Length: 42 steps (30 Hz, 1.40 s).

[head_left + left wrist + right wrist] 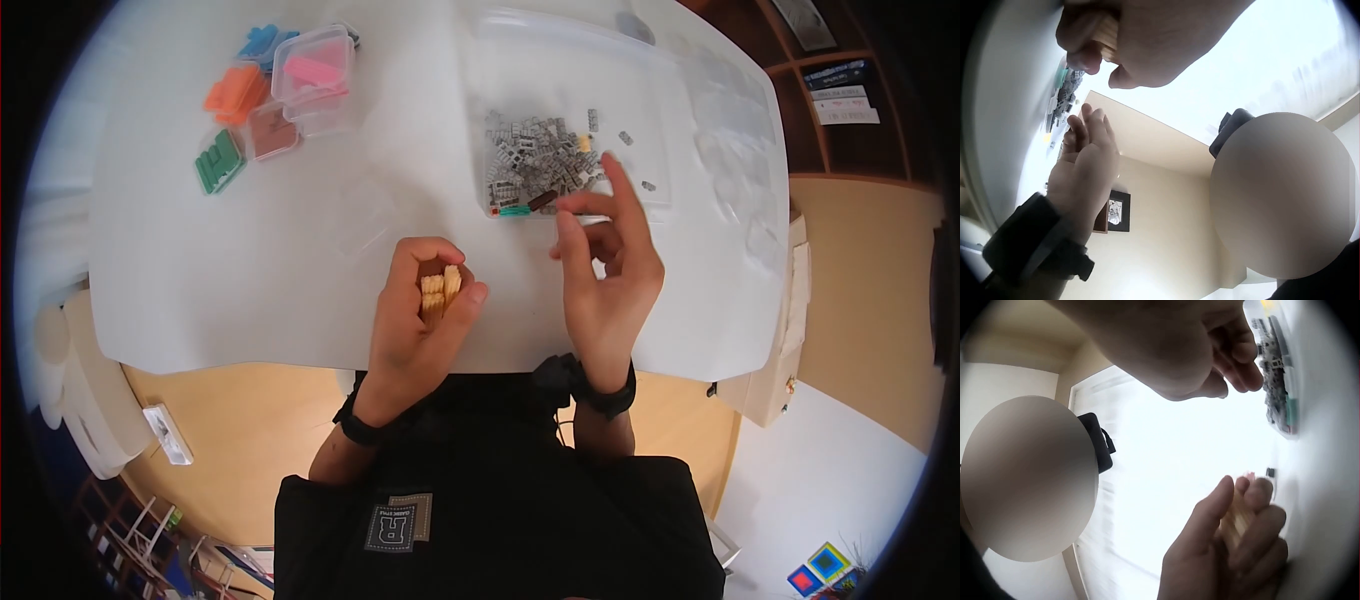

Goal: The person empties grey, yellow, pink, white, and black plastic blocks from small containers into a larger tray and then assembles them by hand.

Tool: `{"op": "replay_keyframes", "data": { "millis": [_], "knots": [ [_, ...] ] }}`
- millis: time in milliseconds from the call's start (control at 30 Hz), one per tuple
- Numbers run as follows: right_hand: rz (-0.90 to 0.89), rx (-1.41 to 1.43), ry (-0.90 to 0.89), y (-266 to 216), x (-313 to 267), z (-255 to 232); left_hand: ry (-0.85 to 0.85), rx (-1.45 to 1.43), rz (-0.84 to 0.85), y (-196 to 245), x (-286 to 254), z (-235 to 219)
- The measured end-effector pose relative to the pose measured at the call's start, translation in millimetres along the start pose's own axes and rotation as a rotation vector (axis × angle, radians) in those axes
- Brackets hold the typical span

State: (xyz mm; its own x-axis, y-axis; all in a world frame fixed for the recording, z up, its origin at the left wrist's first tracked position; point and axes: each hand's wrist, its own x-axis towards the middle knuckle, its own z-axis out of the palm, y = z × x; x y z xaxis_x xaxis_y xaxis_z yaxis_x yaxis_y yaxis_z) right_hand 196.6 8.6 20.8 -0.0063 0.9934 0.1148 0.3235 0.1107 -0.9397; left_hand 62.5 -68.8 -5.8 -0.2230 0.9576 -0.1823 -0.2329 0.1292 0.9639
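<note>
Lying in the curl of the left hand (408,315), a small cluster of pale yellow bricks (433,291) is held above the near part of the white table (200,290), with the fingers wrapped round from one side and the thumb from the other. Whether the bricks are joined or merely bunched cannot be told. From their ridged, moulded look they are judged to be plastic: light, stiff, hardly fragile and, thanks to the ridges, not very slippery; the likelier trouble is a loose piece being let slip through a gap. Each is best taken by its two long sides, between thumb tip and fingertip, at the end left exposed above the palm. To the right, the right hand (613,262) is held by the near edge of a clear tray (645,120), its index finger extended and thumb and fingers slightly parted; nothing can be seen between them. In the tray, many grey bricks (540,155) are heaped, and among them a yellow piece (585,144), a dark brown piece (543,200) and a green piece (515,211) are seen. Farther off, at the far left, small boxes of orange pieces (235,95) and green pieces (217,162) are grouped.
</note>
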Motion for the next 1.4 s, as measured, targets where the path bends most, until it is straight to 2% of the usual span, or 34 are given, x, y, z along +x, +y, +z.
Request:
{"op": "replay_keyframes", "data": {
  "millis": [67, 133, 200, 333, 433, 500, 633, 700, 833, 900, 1000, 1233, 1333, 1400],
  "knots": [
    [-0.026, 0.021, -0.107, 14, -11, -1, -0.008, -0.007, 0.005, -1, 1, -1],
    [-0.02, 0.165, -0.354, 25, -23, -5, -0.015, -0.015, -0.006, -3, 2, -4],
    [-0.054, 0.191, -0.427, 28, -29, -2, -0.186, 0.19, 0.058, -2, 7, -9],
    [-0.1, 0.175, -0.434, 32, -32, -3, -0.285, 0.334, 0.139, -7, 8, -13],
    [-0.138, 0.142, -0.391, 31, -32, -3, -0.197, 0.318, 0.152, -8, 6, -7],
    [-0.136, 0.099, -0.339, 31, -35, -5, -0.15, 0.364, 0.239, -12, 5, -4],
    [-0.149, 0.173, -0.254, 41, -36, -10, -0.164, 0.444, 0.182, -3, 4, -2],
    [0.04, 0.285, -0.343, 37, -36, -13, -0.187, 0.466, 0.179, -3, 3, -5],
    [0.095, 0.421, -0.362, 36, -42, -10, -0.207, 0.497, 0.23, -6, 3, -6],
    [0.247, 0.388, -0.445, 32, -42, -16, -0.259, 0.458, 0.238, -7, 4, -8],
    [0.316, 0.457, -0.441, 31, -44, -18, -0.307, 0.419, 0.188, -3, 5, -10],
    [0.287, 0.461, -0.334, 29, -45, -9, -0.248, 0.429, 0.197, -4, 7, -6],
    [0.267, 0.45, -0.364, 31, -44, -11, -0.25, 0.449, 0.209, -4, 6, -7],
    [0.296, 0.474, -0.469, 31, -41, -17, -0.274, 0.413, 0.227, -5, 6, -8]
  ]
}}
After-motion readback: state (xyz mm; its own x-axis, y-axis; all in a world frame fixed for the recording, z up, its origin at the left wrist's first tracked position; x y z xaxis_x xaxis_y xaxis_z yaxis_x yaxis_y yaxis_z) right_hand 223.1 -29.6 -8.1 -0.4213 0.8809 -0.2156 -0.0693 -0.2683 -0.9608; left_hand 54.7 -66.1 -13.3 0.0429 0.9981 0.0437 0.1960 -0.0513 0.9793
